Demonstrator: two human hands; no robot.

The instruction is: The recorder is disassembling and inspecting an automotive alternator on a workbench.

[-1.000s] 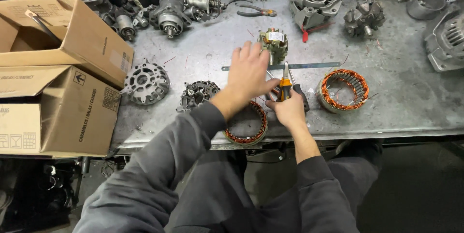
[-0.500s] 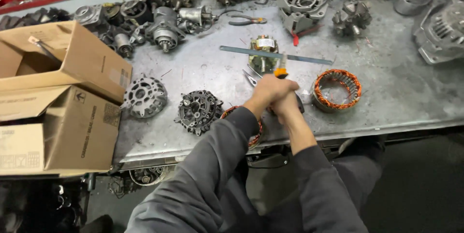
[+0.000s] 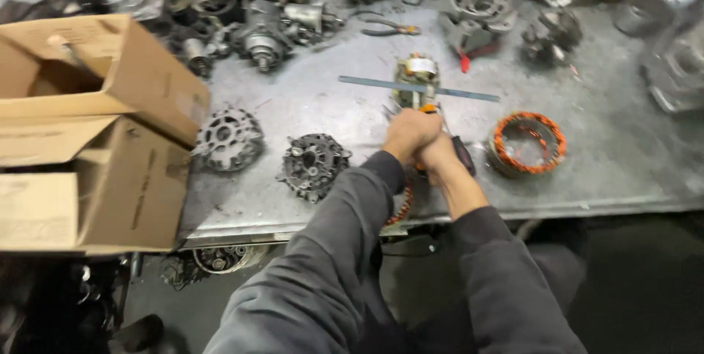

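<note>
Both hands (image 3: 422, 145) now clasped tight together around orange-handled screwdriver (image 3: 427, 108), long axis pointing away toward rotor (image 3: 416, 75).

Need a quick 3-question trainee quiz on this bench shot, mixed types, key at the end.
1. True or false: the left hand and right hand are clasped together on one tool.
2. What lies right of the hands? A) copper-wound stator ring B) hammer C) drill
3. Fill in: the two cardboard boxes sit at the bench's ____ end.

Key: 1 true; 2 A; 3 left.
</note>
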